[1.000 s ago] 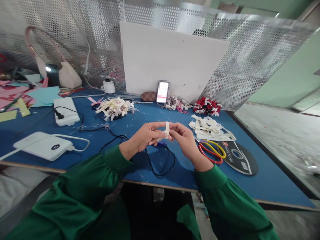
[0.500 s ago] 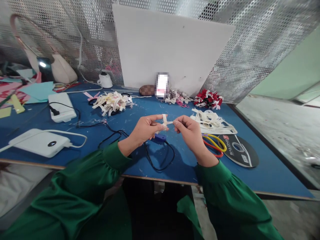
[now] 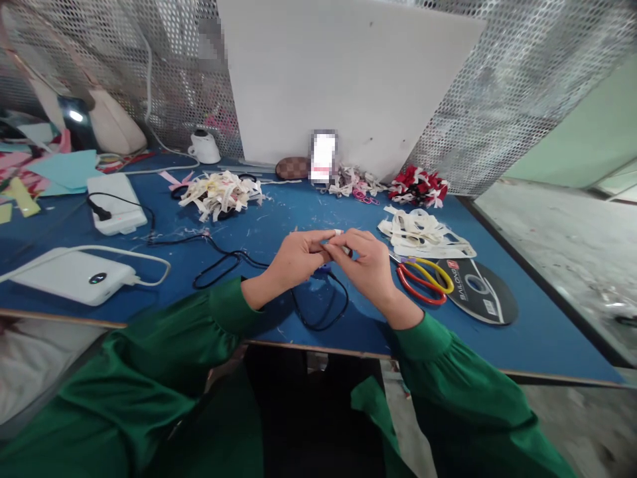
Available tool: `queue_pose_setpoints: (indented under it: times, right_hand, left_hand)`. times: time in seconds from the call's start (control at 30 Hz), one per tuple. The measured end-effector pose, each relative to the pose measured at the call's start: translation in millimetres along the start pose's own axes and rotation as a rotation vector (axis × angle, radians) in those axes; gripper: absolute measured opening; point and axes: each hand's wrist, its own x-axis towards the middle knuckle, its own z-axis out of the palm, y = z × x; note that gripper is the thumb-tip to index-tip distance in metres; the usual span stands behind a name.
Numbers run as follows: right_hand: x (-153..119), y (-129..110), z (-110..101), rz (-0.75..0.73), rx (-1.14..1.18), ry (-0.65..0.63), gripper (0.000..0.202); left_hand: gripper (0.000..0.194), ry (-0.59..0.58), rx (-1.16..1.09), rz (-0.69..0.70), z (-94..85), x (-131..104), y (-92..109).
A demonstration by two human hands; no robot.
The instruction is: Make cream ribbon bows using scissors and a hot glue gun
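Note:
My left hand (image 3: 294, 260) and my right hand (image 3: 365, 262) meet over the middle of the blue table, fingertips together. Both are closed on a small cream ribbon piece (image 3: 338, 232), of which only a bit shows between the fingers. Just beneath the hands lies a blue device (image 3: 323, 268), mostly covered, with a black cable. To the right of my right hand are scissors with red and yellow handles (image 3: 423, 282). Behind them rests a heap of cream ribbon strips (image 3: 423, 232).
A pile of cream bows (image 3: 221, 194) lies at the back left, red and white bows (image 3: 419, 186) at the back right. A white power bank (image 3: 74, 275) and a white box (image 3: 117, 204) are left. A black disc (image 3: 480, 292) lies right.
My right hand has moved left to meet my left hand. The ribbon that was stretched between them is now mostly hidden by the fingers. The view has shifted slightly.

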Motion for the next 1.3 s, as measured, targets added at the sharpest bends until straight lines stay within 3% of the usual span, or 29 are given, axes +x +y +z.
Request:
queue_pose_setpoints:
  times: [0.17,0.37,0.63,0.77,0.9,0.97,1.2,1.3]
  right_hand:
    - [-0.9,3.2,1.8,-0.073,-0.237,-0.052,0.02]
    - [-0.1,0.8,-2.3,-0.051,-0.24,-0.116,0.031]
    - [-1.4,5.7,10.1,0.131,0.084,0.102,0.007]
    - [-0.1,5.9,16.8,0.33,0.276,0.19,0.023]
    - [0.5,9.6,21.5,0.53,0.557,0.087,0.043]
    - [0.6,9.8,21.3,0.59,0.664,0.011,0.043]
    - [0.8,6.4,14.8,0.589,0.731,-0.085,0.047]
    - [1.0,5.6,13.1,0.64,0.74,-0.098,0.036]
  left_hand:
    - [0.042,0.046,0.092,0.016,0.9,0.0,-1.5]
    - [0.043,0.05,-0.054,-0.077,0.9,0.6,0.0]
    - [0.046,0.092,0.097,-0.001,3.5,-0.3,-2.7]
    - [0.046,0.076,0.107,0.051,7.2,-1.4,-6.9]
    - [0.043,-0.026,0.045,0.062,10.5,-2.5,-3.9]
    - [0.043,-0.055,0.009,0.013,10.3,-2.4,0.1]
    - [0.053,-0.138,-0.113,-0.131,6.3,-1.1,4.3]
    - [0.057,-0.124,-0.136,-0.151,5.0,-0.9,4.7]
